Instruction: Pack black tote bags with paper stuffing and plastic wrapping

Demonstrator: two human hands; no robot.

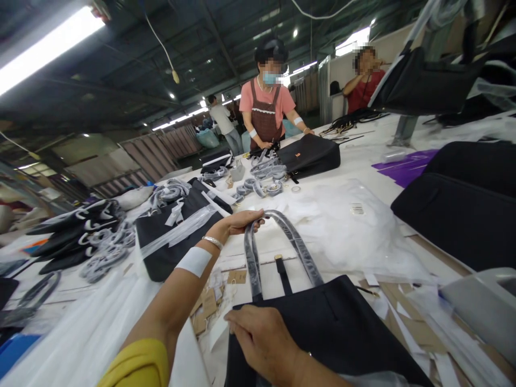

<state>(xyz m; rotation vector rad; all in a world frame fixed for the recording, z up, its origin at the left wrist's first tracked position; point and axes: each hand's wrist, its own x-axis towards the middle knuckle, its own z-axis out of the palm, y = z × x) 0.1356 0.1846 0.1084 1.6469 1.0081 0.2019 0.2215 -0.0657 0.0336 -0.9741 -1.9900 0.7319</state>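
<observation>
A black tote bag lies in front of me, its top edge facing away. My left hand is closed around the top of its plastic-wrapped handle, pulling the loop up and away from the bag. A black strap with a gold-coloured end sticks out inside the loop. At the bag's near left corner is my right hand, its fingers bent and pressed together. A white slip of paper shows right at those fingertips; whether they grip it or the bag's edge is hidden.
Another black bag with wrapped handles lies to the left, beside stacked black pieces. White plastic bags and a large black bag are right. Brown tags lie scattered. Across the table, a co-worker handles a black bag.
</observation>
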